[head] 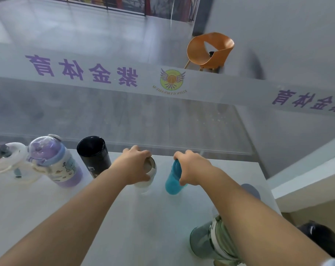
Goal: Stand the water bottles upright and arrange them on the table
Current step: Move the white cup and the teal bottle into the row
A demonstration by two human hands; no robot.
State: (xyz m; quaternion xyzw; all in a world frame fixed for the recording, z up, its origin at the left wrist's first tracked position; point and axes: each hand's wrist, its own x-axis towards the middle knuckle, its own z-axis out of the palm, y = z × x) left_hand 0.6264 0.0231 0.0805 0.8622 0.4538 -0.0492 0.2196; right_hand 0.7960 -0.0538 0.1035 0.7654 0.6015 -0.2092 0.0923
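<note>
Head view: the table [109, 217] carries a row of bottles along its far edge, and both hands work at the right end of that row. The left hand [136, 166] is closed over the top of a white bottle [147, 176], fingers wrapped round its cap and upper wall; the bottle stands upright, base on the table. The right hand [193, 167] is closed round the upper part of a blue bottle [173, 181], thumb on the near side, and that bottle also stands upright or very nearly so, just beside the white one but apart from it. To the left stand a black bottle [94, 156], a purple bottle [54, 162] and a white handled bottle [8, 160], all upright. The relation that matters lies elsewhere: a green bottle [210, 242] sits near the table's front right, partly hidden under the right forearm, so whether it is upright or lying over cannot be told. It lies behind and below the right hand, towards the person's body, and the right hand is clearly the nearer. A dark bottle [320, 239] shows beyond the table's right edge. Judgement: once both hands release, the right hand must draw back towards the body for the green bottle.
</note>
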